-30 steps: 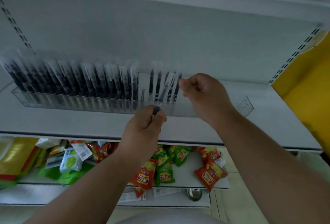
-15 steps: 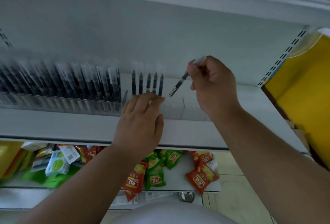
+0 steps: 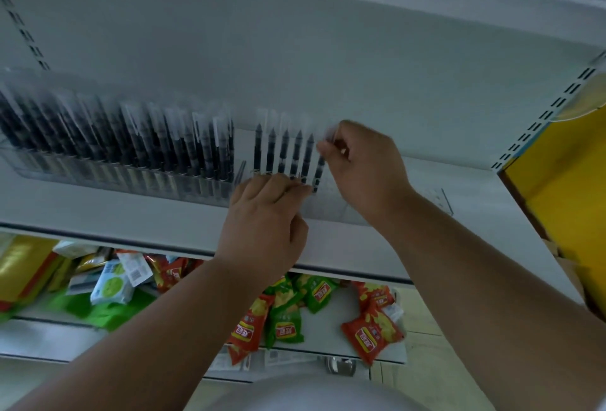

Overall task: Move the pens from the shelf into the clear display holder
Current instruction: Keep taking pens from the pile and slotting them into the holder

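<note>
The clear holder (image 3: 441,201) runs along the white shelf (image 3: 131,210), and everything here sits in relation to it. Its left stretch is packed with a dense row of dark pens (image 3: 131,145) standing upright, too many and too blurred to count. Right of that block there is a gap with one slim loose piece leaning in it, then five pens (image 3: 283,151) standing singly in their slots.

The left hand (image 3: 265,214) rests at the holder's front edge below those five, fingers fairly straight and laid against the clear wall, holding nothing that I can see. The right hand (image 3: 364,164) is at the holder's next free slot, fingers curled and pinching the top of a sixth pen (image 3: 318,169), whose dark lower end is dipping into the holder.

These pens look light, stiff and smooth, so I judge a fingertip pinch near the cap end suits them best; the slick barrel could slip or tilt in a narrow slot.

On the lower shelf beneath the holder lie snack packets (image 3: 282,328), red and green, more than five.
</note>
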Demonstrator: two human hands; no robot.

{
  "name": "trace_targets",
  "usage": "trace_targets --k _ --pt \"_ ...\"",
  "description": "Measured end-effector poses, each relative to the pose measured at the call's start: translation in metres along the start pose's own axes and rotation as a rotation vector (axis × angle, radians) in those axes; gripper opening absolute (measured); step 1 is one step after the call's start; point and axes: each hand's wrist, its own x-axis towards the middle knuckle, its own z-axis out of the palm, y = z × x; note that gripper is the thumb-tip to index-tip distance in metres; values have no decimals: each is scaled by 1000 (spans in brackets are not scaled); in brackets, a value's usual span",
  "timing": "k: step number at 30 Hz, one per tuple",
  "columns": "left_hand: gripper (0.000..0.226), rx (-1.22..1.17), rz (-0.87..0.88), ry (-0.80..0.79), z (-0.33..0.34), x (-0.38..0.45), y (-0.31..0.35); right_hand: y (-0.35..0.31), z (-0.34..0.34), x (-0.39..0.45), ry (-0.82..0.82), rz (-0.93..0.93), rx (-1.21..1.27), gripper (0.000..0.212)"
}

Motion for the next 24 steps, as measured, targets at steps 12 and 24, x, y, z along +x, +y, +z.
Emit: trace_targets --k 12,24 --pt "53 74 115 -213 -17 3 -14 -18 7 -24 100 207 -4 24" --pt "49 -29 104 -194 -59 -38 -29 -92 -29 -96 129 48 -253 26"
